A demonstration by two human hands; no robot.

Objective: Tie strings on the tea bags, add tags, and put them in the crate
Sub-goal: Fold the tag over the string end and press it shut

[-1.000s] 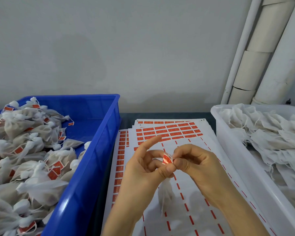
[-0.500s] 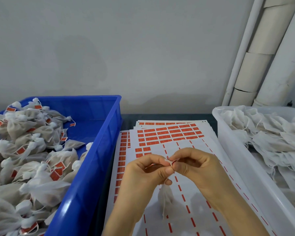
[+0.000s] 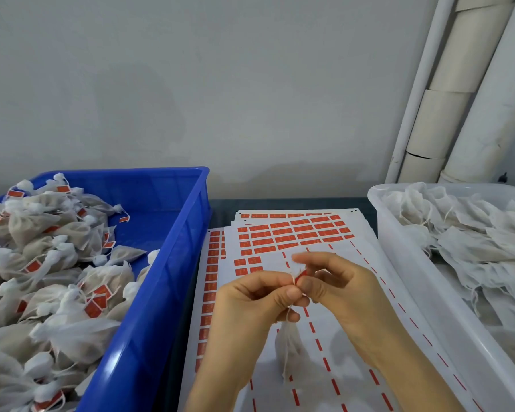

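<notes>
Head view: left hand (image 3: 250,303) and right hand (image 3: 341,292) pinch one tag (image 3: 301,274).

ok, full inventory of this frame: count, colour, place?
blue crate: one, blue, left
tagged tea bags: many, off-white with red tags, piled in the blue crate
white tub: one, white, right
untagged tea bags: many, white, piled in the white tub
tag sheets: several stacked, white with red tags, centre between crate and tub
pipes: several, white and beige, back right by the wall
hanging tea bag: one, off-white, hangs by its string over the tag sheets
red tag: one, red, between fingertips
left hand: pinches the hanging tea bag's string
right hand: pinches the red tag
</notes>
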